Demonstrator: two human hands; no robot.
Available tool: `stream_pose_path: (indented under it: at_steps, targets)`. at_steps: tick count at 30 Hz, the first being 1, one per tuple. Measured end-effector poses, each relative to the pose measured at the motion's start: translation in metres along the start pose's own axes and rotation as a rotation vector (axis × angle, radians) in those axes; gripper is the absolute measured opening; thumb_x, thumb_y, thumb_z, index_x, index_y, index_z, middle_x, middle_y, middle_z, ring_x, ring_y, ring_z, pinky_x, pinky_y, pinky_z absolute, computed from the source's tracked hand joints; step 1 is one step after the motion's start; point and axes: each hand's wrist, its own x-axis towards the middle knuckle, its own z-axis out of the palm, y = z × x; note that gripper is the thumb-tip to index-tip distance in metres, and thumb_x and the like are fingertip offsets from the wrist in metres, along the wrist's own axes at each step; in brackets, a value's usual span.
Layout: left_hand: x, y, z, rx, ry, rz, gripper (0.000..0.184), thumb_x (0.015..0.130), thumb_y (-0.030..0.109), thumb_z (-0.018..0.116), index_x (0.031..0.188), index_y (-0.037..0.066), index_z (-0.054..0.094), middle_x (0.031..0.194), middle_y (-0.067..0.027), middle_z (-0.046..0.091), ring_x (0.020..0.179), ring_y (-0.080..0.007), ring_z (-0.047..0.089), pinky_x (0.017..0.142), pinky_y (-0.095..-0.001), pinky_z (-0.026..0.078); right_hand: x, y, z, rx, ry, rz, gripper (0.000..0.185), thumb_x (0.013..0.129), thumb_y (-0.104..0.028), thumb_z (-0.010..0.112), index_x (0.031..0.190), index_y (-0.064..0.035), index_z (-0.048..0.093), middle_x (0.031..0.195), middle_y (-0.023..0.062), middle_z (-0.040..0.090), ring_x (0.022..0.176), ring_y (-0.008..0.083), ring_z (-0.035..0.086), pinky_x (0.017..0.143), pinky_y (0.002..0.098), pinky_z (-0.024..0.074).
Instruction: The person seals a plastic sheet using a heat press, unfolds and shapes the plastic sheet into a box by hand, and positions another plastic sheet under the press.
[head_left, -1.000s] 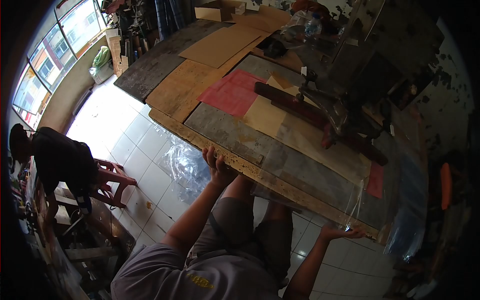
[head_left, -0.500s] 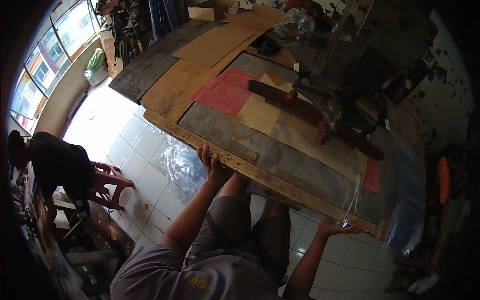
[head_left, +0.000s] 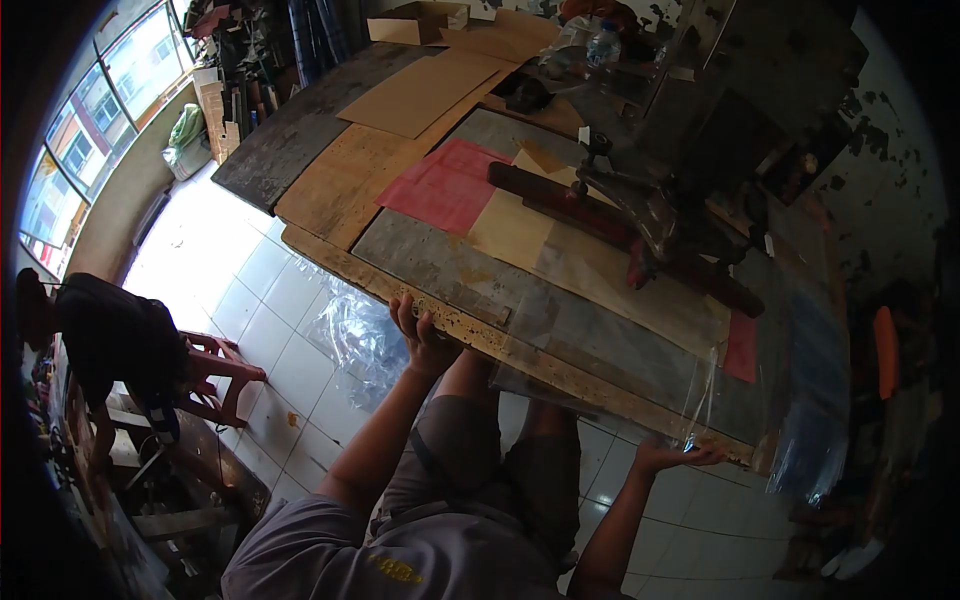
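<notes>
Wooden edge (head_left: 540,362), gripped beneath curled fingers of the left hand (head_left: 428,348), apparently for bracing. Right hand (head_left: 668,457) palm up at the same edge, fingers extended near glossy clear film (head_left: 706,395), seemingly for supporting or guiding it; pinched or merely resting, impossible to tell. Clear film spread over the grey surface (head_left: 430,240), reaching over the front. Beyond, red sheet (head_left: 445,185) and beige sheet (head_left: 510,228) laid flat beneath a dark bar (head_left: 575,213), perhaps as protective layers. Farther out, flat cardboard (head_left: 420,95); person (head_left: 120,335) beside a red stool (head_left: 222,368).
</notes>
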Motion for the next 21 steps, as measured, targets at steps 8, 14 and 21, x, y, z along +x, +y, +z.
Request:
stream_pose_path:
  at_steps: [8, 14, 21]
  targets:
    - [-0.0059, -0.0043, 0.0022, 0.010, -0.005, 0.004, 0.095, 0.080, 0.043, 0.086, 0.150, 0.013, 0.029, 0.157, -0.0319, 0.029, 0.150, -0.0538, 0.025, 0.122, -0.0708, 0.018, -0.0005, -0.0010, -0.0009, -0.032, -0.003, 0.028, 0.115, 0.088, -0.060, 0.077, 0.163, -0.0026, 0.013, 0.170, 0.0273, 0.009, 0.159, 0.0527, 0.001, 0.124, 0.0719, 0.0096]
    - [-0.0038, -0.0030, 0.0029, 0.023, 0.007, 0.007, 0.095, 0.081, 0.044, 0.085, 0.151, 0.013, 0.027, 0.157, -0.0319, 0.029, 0.150, -0.0531, 0.025, 0.122, -0.0714, 0.018, 0.0000, -0.0004, 0.0009, -0.024, 0.012, 0.008, 0.117, 0.087, -0.064, 0.077, 0.163, -0.0031, 0.012, 0.170, 0.0275, 0.008, 0.158, 0.0529, 0.000, 0.124, 0.0723, 0.0097]
    - [-0.0015, -0.0022, 0.0011, 0.012, 0.000, 0.008, 0.101, 0.079, 0.047, 0.087, 0.153, 0.014, 0.026, 0.157, -0.0316, 0.029, 0.150, -0.0520, 0.026, 0.123, -0.0707, 0.017, 0.0043, -0.0051, 0.0005, -0.021, 0.007, 0.004, 0.116, 0.088, -0.064, 0.076, 0.164, -0.0032, 0.012, 0.170, 0.0274, 0.008, 0.158, 0.0529, 0.000, 0.123, 0.0729, 0.0100]
